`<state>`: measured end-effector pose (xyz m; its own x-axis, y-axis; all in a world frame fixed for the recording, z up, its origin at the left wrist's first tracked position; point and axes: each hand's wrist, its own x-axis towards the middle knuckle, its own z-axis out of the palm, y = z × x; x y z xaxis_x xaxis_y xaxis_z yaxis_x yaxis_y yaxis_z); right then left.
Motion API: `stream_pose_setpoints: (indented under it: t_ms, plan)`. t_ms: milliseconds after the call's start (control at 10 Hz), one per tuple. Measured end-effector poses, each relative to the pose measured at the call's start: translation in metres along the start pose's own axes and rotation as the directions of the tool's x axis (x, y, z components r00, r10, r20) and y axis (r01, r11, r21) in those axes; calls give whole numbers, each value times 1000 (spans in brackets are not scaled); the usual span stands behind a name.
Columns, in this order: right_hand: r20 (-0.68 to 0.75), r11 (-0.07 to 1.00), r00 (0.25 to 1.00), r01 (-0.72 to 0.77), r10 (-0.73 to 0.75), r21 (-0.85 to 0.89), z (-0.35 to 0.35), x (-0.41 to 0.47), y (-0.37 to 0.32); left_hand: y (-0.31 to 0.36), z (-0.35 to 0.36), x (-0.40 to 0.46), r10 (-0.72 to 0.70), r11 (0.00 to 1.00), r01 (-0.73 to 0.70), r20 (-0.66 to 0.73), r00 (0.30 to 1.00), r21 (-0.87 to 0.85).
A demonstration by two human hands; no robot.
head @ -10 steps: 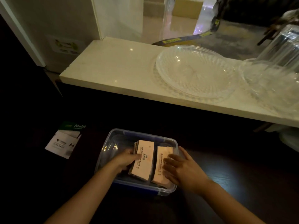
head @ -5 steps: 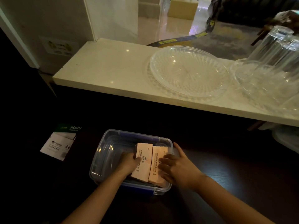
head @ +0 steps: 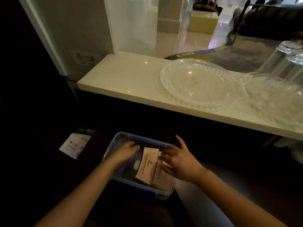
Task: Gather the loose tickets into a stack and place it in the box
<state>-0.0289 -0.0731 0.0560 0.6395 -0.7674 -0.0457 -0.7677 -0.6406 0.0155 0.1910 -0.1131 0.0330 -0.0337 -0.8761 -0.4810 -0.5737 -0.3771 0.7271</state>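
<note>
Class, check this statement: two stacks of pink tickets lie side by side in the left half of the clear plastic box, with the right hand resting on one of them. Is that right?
Not quite. The head view shows the two ticket stacks side by side in the right half of the clear plastic box, not the left. The right hand does rest on the right-hand stack.

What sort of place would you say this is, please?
Probably a ticket or service counter: a pale stone ledge beneath a clear partition, tickets in a plastic box, and glass dishes set out.
</note>
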Motion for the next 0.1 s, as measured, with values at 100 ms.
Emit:
stream_pose_setpoints:
  t_ms: [100]
  plan:
    - [-24, 999, 1000, 9, -8, 36, -32, 37, 3, 23, -41, -10, 90, 995, -87, -48, 995, 49]
